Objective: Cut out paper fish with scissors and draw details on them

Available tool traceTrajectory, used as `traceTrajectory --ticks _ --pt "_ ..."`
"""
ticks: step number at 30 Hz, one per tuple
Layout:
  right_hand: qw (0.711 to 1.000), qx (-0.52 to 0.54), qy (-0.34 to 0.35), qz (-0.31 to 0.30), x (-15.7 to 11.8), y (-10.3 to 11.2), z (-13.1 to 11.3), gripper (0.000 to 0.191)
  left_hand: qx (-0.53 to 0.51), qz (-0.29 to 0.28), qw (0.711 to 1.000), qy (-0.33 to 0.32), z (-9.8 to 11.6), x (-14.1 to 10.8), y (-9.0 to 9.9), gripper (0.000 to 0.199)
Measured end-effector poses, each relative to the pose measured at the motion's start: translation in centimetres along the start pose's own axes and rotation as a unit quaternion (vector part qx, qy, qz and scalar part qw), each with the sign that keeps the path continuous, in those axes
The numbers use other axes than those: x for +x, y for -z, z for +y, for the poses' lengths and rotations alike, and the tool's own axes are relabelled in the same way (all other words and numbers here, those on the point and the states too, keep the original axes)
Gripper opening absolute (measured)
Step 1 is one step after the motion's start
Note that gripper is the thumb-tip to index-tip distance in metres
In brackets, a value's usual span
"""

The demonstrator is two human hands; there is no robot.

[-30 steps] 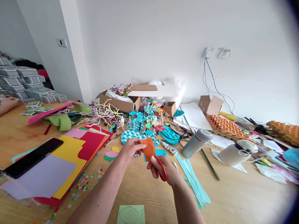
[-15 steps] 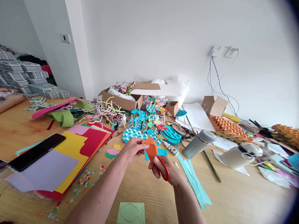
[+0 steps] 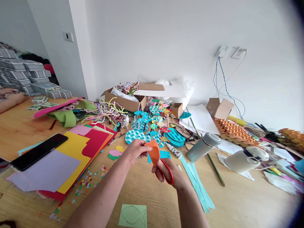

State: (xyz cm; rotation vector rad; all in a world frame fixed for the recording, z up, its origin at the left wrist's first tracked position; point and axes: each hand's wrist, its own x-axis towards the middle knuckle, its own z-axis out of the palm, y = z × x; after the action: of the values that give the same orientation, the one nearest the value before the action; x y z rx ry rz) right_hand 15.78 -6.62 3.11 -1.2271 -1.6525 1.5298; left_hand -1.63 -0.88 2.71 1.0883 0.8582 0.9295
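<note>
My left hand pinches the upper left edge of a small piece of orange paper. In my right hand is a pair of red-handled scissors, my fingers closed round the loops. The blades are hidden behind the orange paper, so how far they are apart cannot be seen. Below my hands a pale green paper square with a fish outline drawn on it lies on the table. Just beyond the orange paper lie blue paper pieces and a small white glue bottle.
Coloured paper sheets with a black phone lie left, beside scattered paper scraps. Light blue strips, a grey flask and a white jug stand or lie right. Another person's hand shows far left.
The view has shifted slightly, moving the surroundings a little to the right. The orange paper is turned slightly, and the right hand with the scissors has moved a touch to the right.
</note>
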Motion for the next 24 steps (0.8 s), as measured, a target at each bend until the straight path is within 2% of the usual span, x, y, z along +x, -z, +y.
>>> traceTrajectory --ticks 10,24 --pt "1.000 -0.010 0.004 -0.014 0.07 0.26 0.23 0.057 0.014 0.001 1.000 0.000 0.21 -0.12 -0.18 0.023" --pt "0.999 0.040 0.003 -0.003 0.09 0.13 0.76 0.057 0.050 0.032 0.998 -0.004 0.44 -0.24 -0.56 0.024"
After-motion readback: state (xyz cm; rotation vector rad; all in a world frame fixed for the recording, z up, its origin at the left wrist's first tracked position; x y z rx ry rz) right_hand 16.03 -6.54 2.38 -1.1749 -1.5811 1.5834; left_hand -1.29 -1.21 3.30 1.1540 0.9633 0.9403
